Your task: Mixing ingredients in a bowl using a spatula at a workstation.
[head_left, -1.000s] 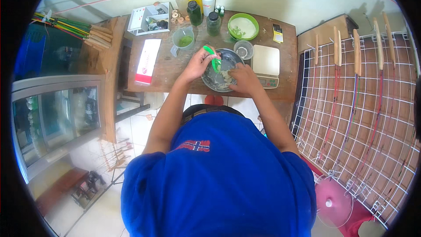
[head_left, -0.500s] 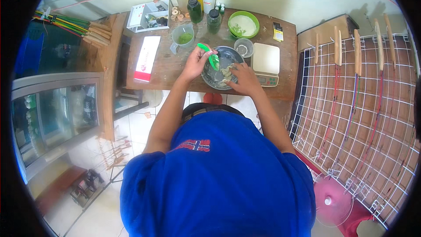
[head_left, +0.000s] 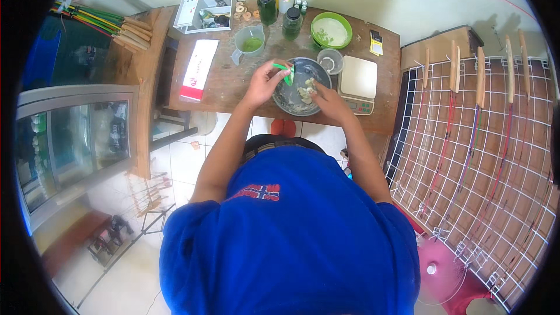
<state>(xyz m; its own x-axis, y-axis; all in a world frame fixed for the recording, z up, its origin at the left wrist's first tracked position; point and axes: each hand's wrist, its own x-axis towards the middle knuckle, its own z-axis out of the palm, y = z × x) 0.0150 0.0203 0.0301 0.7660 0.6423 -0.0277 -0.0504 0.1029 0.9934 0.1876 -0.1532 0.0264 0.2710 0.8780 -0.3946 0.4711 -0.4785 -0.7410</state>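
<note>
The left hand (head_left: 266, 84) grips a green tool (head_left: 283, 67) at the grey bowl's (head_left: 307, 67) ten o'clock while the right hand (head_left: 330, 101) touches, its grasp unclear, a pale mass (head_left: 305, 92) near four o'clock, probably soft, light and sticky, best scooped from beneath.

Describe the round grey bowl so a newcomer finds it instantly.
Find the brown wooden table. Near its front edge, between the person's left hand and right hand, sits the round grey bowl. Unlike the round bright-green bowl farther back, it is grey and holds pale lumps.
</note>
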